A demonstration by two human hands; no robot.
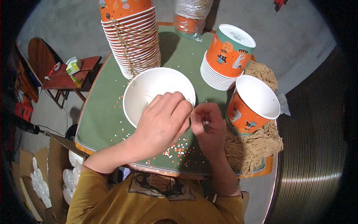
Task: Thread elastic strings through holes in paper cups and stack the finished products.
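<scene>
In front of me a white-lined paper bucket (158, 80) stands with its mouth up, its near right rim behind my hands. A thin tan cord (141, 90) runs from its left rim across the mouth and goes under my left hand (162, 119). That hand is closed, bent over the right rim, its fingertips mostly hidden. Close against it, my right hand (209, 125) pinches, thumb and forefinger together, at what looks like the cord's end. Small orange and white beads (179, 149) lie scattered on the green cloth (99, 128) below the bucket.
A tall stack of buckets with cord handles (130, 46) rises at the back left. Upside-down orange buckets (227, 56) stand back right. An upright orange bucket (257, 97) rests by tan cord bundles (250, 151). Cartons (56, 168) stand at lower left.
</scene>
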